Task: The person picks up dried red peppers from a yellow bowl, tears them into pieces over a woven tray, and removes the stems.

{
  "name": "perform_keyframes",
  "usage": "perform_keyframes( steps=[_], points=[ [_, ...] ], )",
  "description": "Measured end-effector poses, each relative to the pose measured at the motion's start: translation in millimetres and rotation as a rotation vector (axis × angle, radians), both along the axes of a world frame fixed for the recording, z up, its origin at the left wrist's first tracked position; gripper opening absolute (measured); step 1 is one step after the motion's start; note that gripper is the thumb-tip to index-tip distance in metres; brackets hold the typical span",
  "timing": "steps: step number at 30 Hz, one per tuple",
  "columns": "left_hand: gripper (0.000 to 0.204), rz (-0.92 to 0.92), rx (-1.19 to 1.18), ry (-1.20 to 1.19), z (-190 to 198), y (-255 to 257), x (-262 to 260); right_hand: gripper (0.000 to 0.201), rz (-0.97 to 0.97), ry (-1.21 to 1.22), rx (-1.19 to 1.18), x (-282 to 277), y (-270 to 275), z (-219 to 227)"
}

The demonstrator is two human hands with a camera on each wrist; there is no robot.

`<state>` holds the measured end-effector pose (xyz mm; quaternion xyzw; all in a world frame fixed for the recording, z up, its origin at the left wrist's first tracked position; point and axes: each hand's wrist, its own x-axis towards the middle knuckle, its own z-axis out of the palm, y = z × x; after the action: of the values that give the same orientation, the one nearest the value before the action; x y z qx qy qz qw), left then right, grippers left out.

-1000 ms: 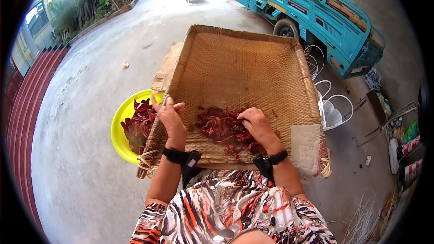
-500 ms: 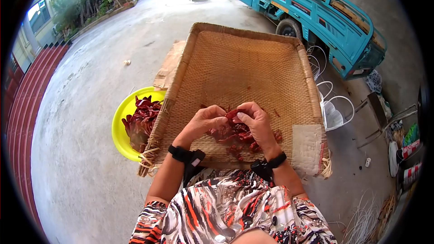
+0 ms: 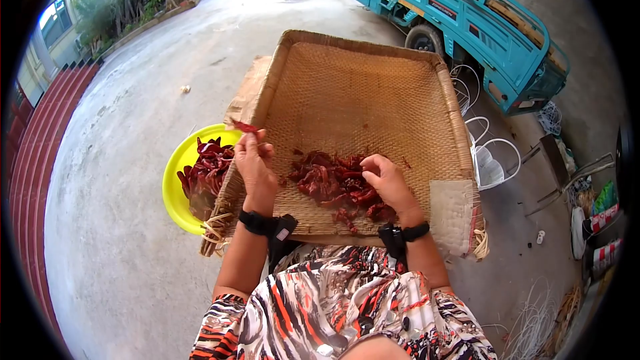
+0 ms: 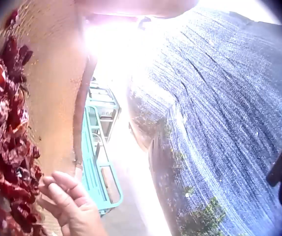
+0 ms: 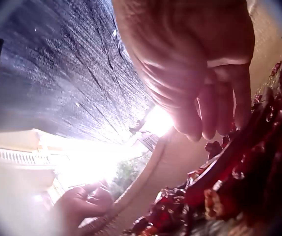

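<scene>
Over the left rim of the woven tray (image 3: 373, 93), the left hand (image 3: 257, 170) pinches a dried red pepper (image 3: 245, 127) at its fingertips. Below and left of that hand, a yellow basin (image 3: 175, 193) holds many dark red peppers (image 3: 207, 167). The right hand (image 3: 392, 190) is over the right side of a heap of red peppers (image 3: 323, 177) in the tray. In the right wrist view its fingers (image 5: 207, 110) hang relaxed beside the heap (image 5: 244, 172), with nothing visible in them. The left wrist view shows the right hand (image 4: 72, 206) near the peppers (image 4: 10, 142).
A cloth patch (image 3: 450, 217) covers the tray's near right corner, and cardboard (image 3: 248, 93) juts out at its left. White looped-handle bags (image 3: 490, 167) stand at the right. Beyond are a turquoise cargo vehicle (image 3: 460, 20), a chair (image 3: 553, 160) and red steps (image 3: 50, 133).
Both hands met over the heap half a second ago, at a red piece. Since then the left hand has moved left to the rim with a pepper, and the right hand has moved slightly right.
</scene>
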<state>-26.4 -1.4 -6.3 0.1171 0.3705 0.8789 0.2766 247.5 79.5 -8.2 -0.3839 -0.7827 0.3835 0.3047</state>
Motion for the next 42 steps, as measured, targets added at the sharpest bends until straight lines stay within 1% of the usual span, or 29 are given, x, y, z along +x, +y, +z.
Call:
perform_keyframes(
  steps=[1, 2, 4, 6, 7, 9, 11, 14, 15, 18, 19, 22, 23, 24, 26, 27, 30, 33, 36, 39, 42],
  points=[
    [0.013, 0.072, -0.027, -0.015, -1.4, -0.8, -5.8, 0.021, 0.037, -0.073, 0.087, -1.4, -0.3, -0.7],
    [0.015, 0.116, -0.002, -0.040, -2.6, -0.7, -11.2, 0.022, 0.074, -0.145, 0.174, -3.0, -0.8, -1.3],
    [0.017, 0.105, 0.060, -0.219, 14.3, -6.8, -8.8, 0.024, 0.085, -0.230, 0.342, -5.9, -2.1, -3.7],
    [0.018, 0.015, 0.055, -0.233, 9.2, -7.4, -11.4, 0.024, 0.091, -0.293, 0.466, -8.0, -2.5, -8.5],
    [0.019, -0.031, 0.053, -0.241, 6.5, -7.4, -12.3, 0.024, 0.094, -0.307, 0.460, -9.1, -1.6, -9.4],
    [0.021, -0.174, -0.029, -0.050, 1.2, -6.2, -7.3, 0.025, 0.102, -0.337, 0.451, -10.0, 0.8, -9.5],
    [0.021, -0.309, -0.133, 0.104, -6.4, -0.1, -1.7, 0.022, 0.081, -0.231, 0.413, -8.6, 0.1, -7.0],
    [0.019, -0.526, -0.273, 0.291, 2.7, -0.7, 15.5, 0.019, 0.028, -0.035, 0.315, -9.6, 0.2, -2.2],
    [0.020, -0.613, -0.305, 0.336, 2.3, -0.9, 16.8, 0.018, 0.003, 0.037, 0.272, -10.2, -0.6, -0.6],
    [0.023, -0.813, -0.324, 0.483, -0.8, 0.7, 19.7, 0.017, 0.025, 0.105, 0.165, -12.0, -5.9, 8.4],
    [0.028, -0.840, -0.318, 0.553, 0.7, -0.1, 21.5, 0.018, 0.056, 0.099, 0.137, -13.1, -9.5, 14.4],
    [0.033, -0.943, -0.275, 0.615, 2.0, 1.1, 25.3, 0.019, 0.137, 0.107, 0.036, -19.3, -23.2, 31.2],
    [0.037, -0.957, -0.296, 0.591, 3.4, -0.8, 28.0, 0.019, 0.157, 0.128, -0.005, -21.3, -26.6, 33.4],
    [0.035, -0.983, -0.303, 0.611, 6.8, -3.1, 29.1, 0.019, 0.176, 0.149, -0.045, -23.2, -29.1, 35.0],
    [0.033, -1.037, -0.318, 0.652, 15.5, -7.7, 31.5, 0.019, 0.206, 0.144, -0.050, -26.5, -32.4, 37.5],
    [0.029, -1.044, -0.323, 0.655, 20.5, -10.7, 34.0, 0.019, 0.219, 0.140, -0.053, -27.2, -33.3, 37.7],
    [0.024, -1.088, -0.321, 0.651, 11.8, -7.2, 30.0, 0.018, 0.250, 0.191, -0.026, -28.4, -31.3, 31.1],
    [0.023, -1.126, -0.337, 0.637, 6.8, -4.9, 30.5, 0.018, 0.328, 0.239, -0.164, -27.6, -31.2, 31.7],
    [0.024, -1.125, -0.344, 0.639, 7.9, -6.2, 32.8, 0.018, 0.339, 0.345, -0.293, -27.7, -34.4, 34.7],
    [0.021, -1.098, -0.369, 0.595, 10.3, -6.2, 35.2, 0.022, 0.287, 0.344, -0.316, -23.6, -29.4, 36.4],
    [0.021, -0.927, -0.306, 0.472, 4.2, -2.3, 32.4, 0.025, 0.028, 0.487, -0.231, -19.3, -10.1, 23.8]
  ],
)
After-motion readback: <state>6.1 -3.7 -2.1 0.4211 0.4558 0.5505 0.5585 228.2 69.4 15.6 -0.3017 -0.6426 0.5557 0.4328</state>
